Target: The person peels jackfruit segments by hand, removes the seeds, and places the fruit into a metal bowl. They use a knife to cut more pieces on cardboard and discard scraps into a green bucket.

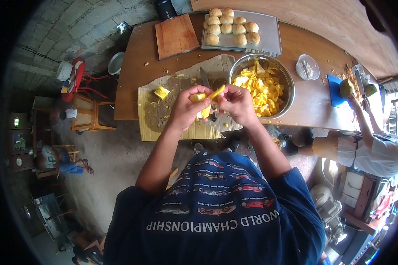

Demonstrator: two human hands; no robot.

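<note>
My left hand [191, 109] is closed around yellow fruit pieces [205, 112] that look like jackfruit. Between the fingertips of my right hand [239, 105] is pinched a yellow strip [217, 92] of the same fruit, reaching across to my left hand. Both hands are above a flattened cardboard sheet [152, 119] on the table. A knife [204, 77] lies on the cardboard, partly hidden behind my hands. To the left sits a yellow fruit chunk [162, 92]. A large metal bowl [290, 99] heaped with cut yellow fruit [260, 90] stands just right of my right hand.
A tray [266, 33] of round buns and a wooden board [177, 36] lie at the table's back. A clear plastic bowl [307, 67] is on the right. Further right, a co-worker [370, 150] handles fruit near a blue board [336, 90]. A wooden chair [90, 112] stands left.
</note>
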